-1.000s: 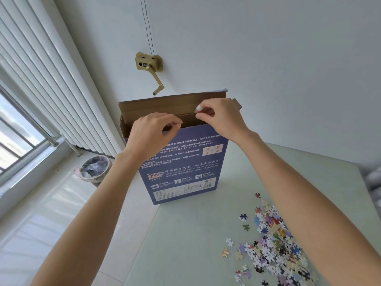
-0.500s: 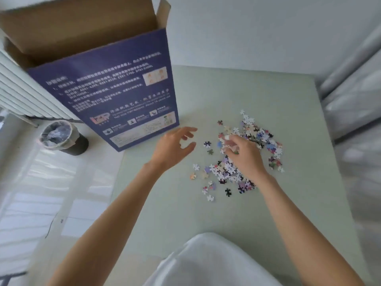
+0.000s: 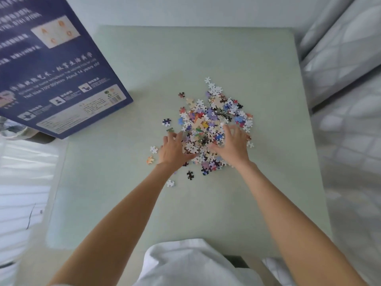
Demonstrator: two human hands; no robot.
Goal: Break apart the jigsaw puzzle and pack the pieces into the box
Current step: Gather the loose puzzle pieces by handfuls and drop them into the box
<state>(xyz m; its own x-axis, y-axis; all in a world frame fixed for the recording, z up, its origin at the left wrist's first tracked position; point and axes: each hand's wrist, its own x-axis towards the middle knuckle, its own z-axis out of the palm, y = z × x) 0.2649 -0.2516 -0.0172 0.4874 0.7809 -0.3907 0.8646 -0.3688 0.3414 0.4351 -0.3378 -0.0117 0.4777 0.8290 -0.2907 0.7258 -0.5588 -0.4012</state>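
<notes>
A second ago both hands worked the flaps of the box (image 3: 61,79). Now the left hand (image 3: 173,150) and right hand (image 3: 234,145) press into the pile of pieces (image 3: 212,124), apparently scooping it together near the table's middle.

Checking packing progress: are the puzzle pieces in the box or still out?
Out: the puzzle pieces lie heaped on the table, beside the box.

Between left hand (image 3: 175,150) and right hand (image 3: 234,146): multicoloured puzzle pieces (image 3: 208,124), white, purple, blue, red, black. Beneath: pale green surface (image 3: 206,203). Far left of left hand: navy box (image 3: 61,75), white print.
</notes>
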